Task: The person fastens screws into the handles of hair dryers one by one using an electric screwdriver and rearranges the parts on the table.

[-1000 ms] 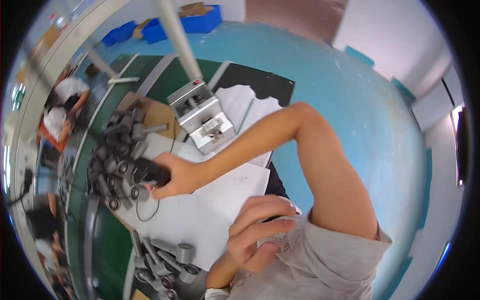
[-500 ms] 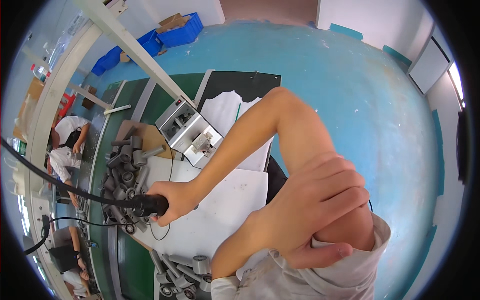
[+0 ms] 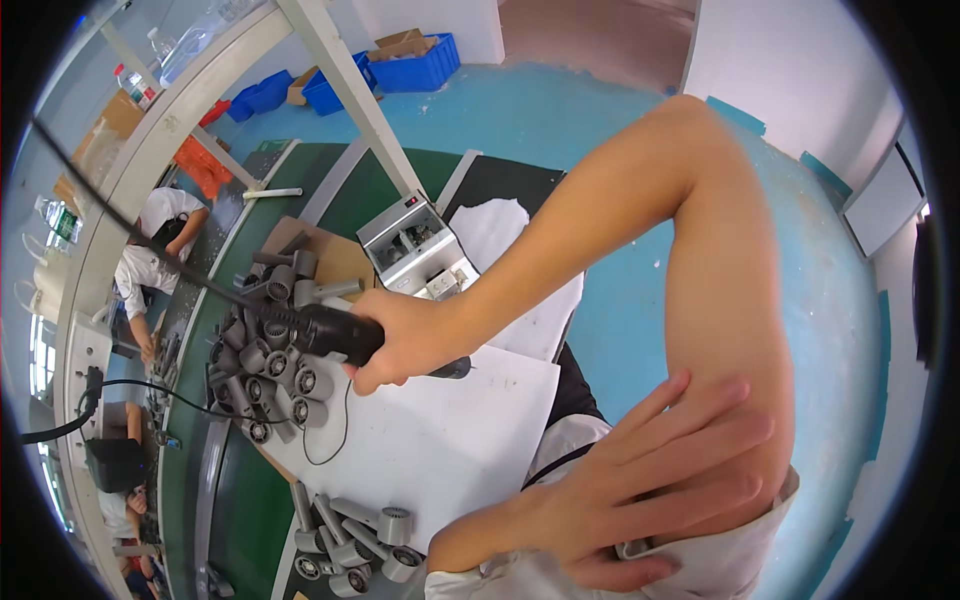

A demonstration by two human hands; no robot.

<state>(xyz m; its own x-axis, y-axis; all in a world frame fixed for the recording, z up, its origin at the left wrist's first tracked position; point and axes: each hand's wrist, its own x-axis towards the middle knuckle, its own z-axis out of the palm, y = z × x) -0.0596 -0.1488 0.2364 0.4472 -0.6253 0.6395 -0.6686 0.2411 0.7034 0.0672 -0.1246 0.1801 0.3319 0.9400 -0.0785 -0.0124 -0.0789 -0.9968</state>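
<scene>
My right hand (image 3: 400, 340) is closed around a black corded power tool (image 3: 320, 330) and holds it over a heap of grey cylindrical parts (image 3: 262, 365) on the bench. A black cable runs from the tool up to the left. My right elbow is raised high. My left hand (image 3: 620, 490) lies flat on my right upper arm with its fingers spread, and it holds nothing. A white sheet (image 3: 430, 445) covers the bench just below the tool.
A small grey machine box (image 3: 415, 245) stands behind the white sheet, beside a slanted white post (image 3: 345, 90). More grey parts (image 3: 350, 545) lie at the near edge. Blue bins (image 3: 410, 60) sit on the floor beyond. Other people (image 3: 150, 260) work at the left.
My left hand has risen from a loose curl near my chest and spread flat on my right upper arm. My right elbow has lifted, and the tool stays over the parts heap.
</scene>
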